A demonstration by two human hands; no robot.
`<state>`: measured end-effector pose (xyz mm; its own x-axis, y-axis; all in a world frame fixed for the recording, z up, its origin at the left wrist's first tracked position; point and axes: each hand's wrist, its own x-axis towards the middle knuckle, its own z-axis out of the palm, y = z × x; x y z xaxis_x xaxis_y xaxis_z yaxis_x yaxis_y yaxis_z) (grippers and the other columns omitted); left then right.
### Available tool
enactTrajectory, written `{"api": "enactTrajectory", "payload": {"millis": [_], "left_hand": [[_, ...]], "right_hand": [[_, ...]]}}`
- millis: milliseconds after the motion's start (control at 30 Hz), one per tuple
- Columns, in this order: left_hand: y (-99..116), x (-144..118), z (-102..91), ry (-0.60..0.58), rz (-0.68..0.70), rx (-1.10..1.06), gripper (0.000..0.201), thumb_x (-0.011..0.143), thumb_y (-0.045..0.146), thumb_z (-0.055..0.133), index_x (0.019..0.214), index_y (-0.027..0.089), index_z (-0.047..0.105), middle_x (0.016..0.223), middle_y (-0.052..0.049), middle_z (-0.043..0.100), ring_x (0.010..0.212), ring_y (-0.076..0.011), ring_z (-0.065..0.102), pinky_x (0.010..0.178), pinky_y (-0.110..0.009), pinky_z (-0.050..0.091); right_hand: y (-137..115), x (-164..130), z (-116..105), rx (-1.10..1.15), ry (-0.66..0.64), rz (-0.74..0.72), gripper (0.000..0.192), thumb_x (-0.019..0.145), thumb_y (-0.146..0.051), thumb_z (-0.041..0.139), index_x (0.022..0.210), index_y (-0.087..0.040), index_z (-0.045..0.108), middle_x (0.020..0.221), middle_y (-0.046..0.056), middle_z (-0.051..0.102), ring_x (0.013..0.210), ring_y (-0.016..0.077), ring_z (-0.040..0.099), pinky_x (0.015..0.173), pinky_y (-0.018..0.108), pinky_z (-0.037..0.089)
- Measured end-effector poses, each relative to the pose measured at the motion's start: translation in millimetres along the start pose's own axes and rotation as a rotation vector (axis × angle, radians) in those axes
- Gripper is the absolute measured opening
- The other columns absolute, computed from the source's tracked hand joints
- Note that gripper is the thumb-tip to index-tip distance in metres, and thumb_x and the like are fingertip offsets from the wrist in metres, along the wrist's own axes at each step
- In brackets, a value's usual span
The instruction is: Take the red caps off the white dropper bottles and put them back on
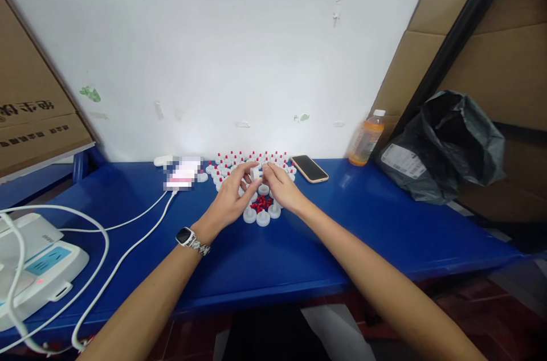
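Evidently, the left hand [234, 195] pinches a white cap [255, 173] between thumb and fingers, above the loose red tips [262, 203] on the table [248, 270]. The right hand [280, 185] has its fingertips together beside the cap; what they grip, I cannot tell. Best brace the cap firmly, fingertips squared to it, without squeezing hard.

At three o'clock, an orange bottle [366, 140] stands beside a dark bag [442, 150]. At eight o'clock lies one white device [70, 267] with blue label [48, 261].
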<state>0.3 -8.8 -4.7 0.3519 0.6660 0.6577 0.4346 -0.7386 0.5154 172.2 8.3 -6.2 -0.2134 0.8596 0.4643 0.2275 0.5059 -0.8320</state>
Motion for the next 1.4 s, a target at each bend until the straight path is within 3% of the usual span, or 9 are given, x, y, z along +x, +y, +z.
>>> {"api": "enactTrajectory", "payload": {"millis": [133,300,500,600,767,967,1067,1167,1400], "left_hand": [[1,1,2.8,0.013,0.011,-0.028,0.033,0.098,0.035,0.054,0.128,0.022,0.052,0.096,-0.003,0.060,0.079,-0.0132,0.056,0.075,-0.027,0.049],[2,2,7.1,0.032,-0.066,-0.139,0.029,0.101,0.038,0.047,0.124,0.022,0.051,0.089,-0.001,0.059,0.076,-0.0133,0.058,0.069,-0.027,0.048],[-4,2,-16.6,0.175,0.140,0.156,0.031,0.097,0.034,0.054,0.126,0.022,0.053,0.100,-0.005,0.060,0.082,-0.0159,0.055,0.081,-0.032,0.048],[-9,4,-22.8,0.097,0.090,0.154,0.034,0.099,0.034,0.051,0.131,0.022,0.052,0.100,-0.004,0.061,0.083,-0.0158,0.056,0.080,-0.031,0.049],[-15,4,-14.5,-0.061,-0.029,0.078,0.036,0.097,0.039,0.052,0.129,0.021,0.054,0.100,-0.005,0.064,0.087,-0.0161,0.060,0.077,-0.030,0.050],[-16,1,-9.4,-0.117,-0.053,0.029,0.040,0.093,0.045,0.058,0.126,0.022,0.054,0.114,-0.008,0.066,0.097,-0.0197,0.064,0.078,-0.033,0.051],[-14,0,-9.2,-0.120,-0.055,0.027,0.040,0.091,0.047,0.060,0.122,0.022,0.055,0.116,-0.008,0.067,0.101,-0.0213,0.064,0.078,-0.034,0.050],[-13,1,-13.1,-0.139,-0.072,0.082,0.037,0.089,0.046,0.063,0.116,0.021,0.057,0.109,-0.006,0.067,0.093,-0.0206,0.062,0.077,-0.035,0.049],[-20,4,-24.9,-0.414,-0.114,0.176,0.017,0.084,0.039,0.067,0.082,0.023,0.072,0.082,-0.002,0.055,0.082,-0.0203,0.055,0.076,-0.034,0.043]], "right_hand": [[-8,-2,0,-0.025,-0.004,-0.045,0.046,0.098,-0.056,0.035,0.070,-0.021,0.045,0.062,-0.003,0.042,0.060,0.0132,0.040,0.059,0.028,0.032],[-14,-4,5,-0.060,0.118,-0.039,0.046,0.097,-0.054,0.039,0.065,-0.021,0.040,0.059,-0.003,0.039,0.057,0.0123,0.037,0.057,0.028,0.028],[-9,3,-8,0.094,0.143,0.107,0.048,0.095,-0.055,0.034,0.059,-0.023,0.033,0.053,-0.004,0.032,0.051,0.0112,0.028,0.052,0.028,0.025],[-8,1,-17,-0.087,0.039,0.106,0.045,0.092,-0.050,0.041,0.058,-0.022,0.034,0.054,-0.004,0.034,0.053,0.0110,0.031,0.053,0.028,0.025],[-11,-8,-24,-0.307,-0.188,0.085,0.029,0.082,-0.038,0.061,0.064,-0.019,0.049,0.057,-0.005,0.045,0.056,0.0108,0.040,0.056,0.026,0.030],[-12,-6,-20,0.045,-0.101,0.082,0.029,0.084,-0.049,0.062,0.088,-0.021,0.056,0.064,-0.004,0.057,0.061,0.0132,0.051,0.061,0.027,0.042],[-9,-4,-15,0.207,-0.108,0.086,0.037,0.077,-0.054,0.071,0.084,-0.020,0.059,0.069,-0.001,0.063,0.064,0.0139,0.058,0.066,0.028,0.046],[-5,-2,-16,0.276,-0.014,0.108,0.036,0.074,-0.051,0.075,0.080,-0.019,0.061,0.069,0.000,0.065,0.063,0.0132,0.059,0.066,0.028,0.046],[2,-1,-19,0.223,0.061,0.100,0.029,0.074,-0.043,0.074,0.078,-0.018,0.061,0.065,-0.001,0.063,0.060,0.0125,0.058,0.063,0.027,0.045]]}}
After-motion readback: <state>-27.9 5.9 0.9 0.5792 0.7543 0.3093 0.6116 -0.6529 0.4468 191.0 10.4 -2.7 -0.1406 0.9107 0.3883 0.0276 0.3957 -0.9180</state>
